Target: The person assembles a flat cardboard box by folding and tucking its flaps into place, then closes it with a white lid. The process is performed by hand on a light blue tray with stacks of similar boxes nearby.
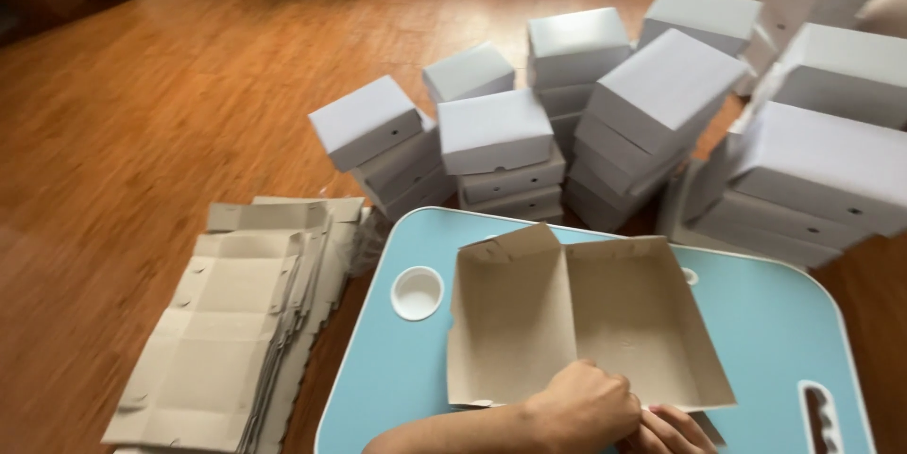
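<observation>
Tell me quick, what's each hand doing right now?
Left hand: curled closed, pressing on the near edge of the half-folded cardboard box.
Right hand: at the same edge, mostly hidden; grip cannot be told.

Both of the person's hands are bare: no gloves, rings or watch show. The left hand [583, 407] enters from seven o'clock on a bare forearm, with no sleeve visible up to the frame's edge. The right hand [673, 431] shows only knuckles and fingers at six o'clock.
</observation>
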